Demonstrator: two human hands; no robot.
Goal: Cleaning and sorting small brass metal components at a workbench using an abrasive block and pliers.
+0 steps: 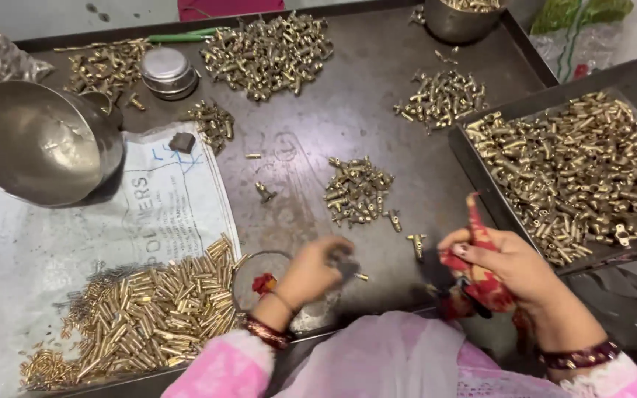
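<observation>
Pink sleeves frame the bottom edge of the view, and both hands work just above them at the near edge of the bench (348,118). Left hand (317,271) has its fingers closed together around a small dark part with a brass tip (349,267), held just over the bench surface. Right hand (506,267) is clamped on a tool wrapped in red patterned cloth (475,243), with its upper end standing up toward the tray.

Between the hands one loose brass fitting (416,243) lies on the bench. A small pile of fittings (357,190) lies beyond it, near the middle. Two other piles are further off, one big at the far edge (268,53) and one at the far right (442,96).

Tray (473,169) at the right edge is nearly full of brass pieces (584,162). Left near corner holds a heap of brass tubes (149,309) on a white sack (31,250), with a small round dish (259,276) beside it. Steel bowl (35,140) at the left edge looks almost empty, and a small tin (167,72) stands behind it.

As I judge, the work is well along but not near its end: many pieces are sorted in the tray, but several piles remain on the bench.
</observation>
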